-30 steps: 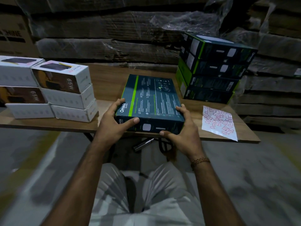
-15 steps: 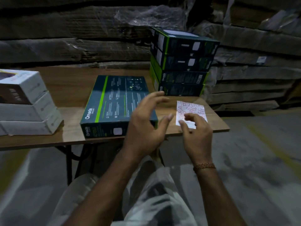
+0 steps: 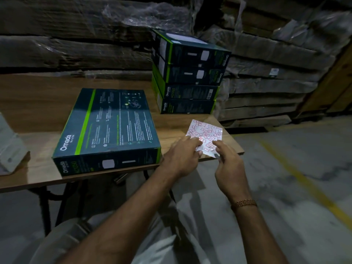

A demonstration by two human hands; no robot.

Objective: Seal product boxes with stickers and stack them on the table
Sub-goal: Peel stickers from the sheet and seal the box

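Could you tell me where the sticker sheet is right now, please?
In the head view, the sticker sheet lies at the table's near right corner, in front of the stack of boxes, with both hands on its near edge.

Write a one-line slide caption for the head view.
Both hands, left and right, work the sticker sheet beside a flat Omada box on the table.

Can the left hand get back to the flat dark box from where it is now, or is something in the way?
Probably yes. The left hand rests on the sticker sheet just right of the flat dark box, whose near right corner lies close beside it. Nothing stands between them; the stack of boxes sits farther back.
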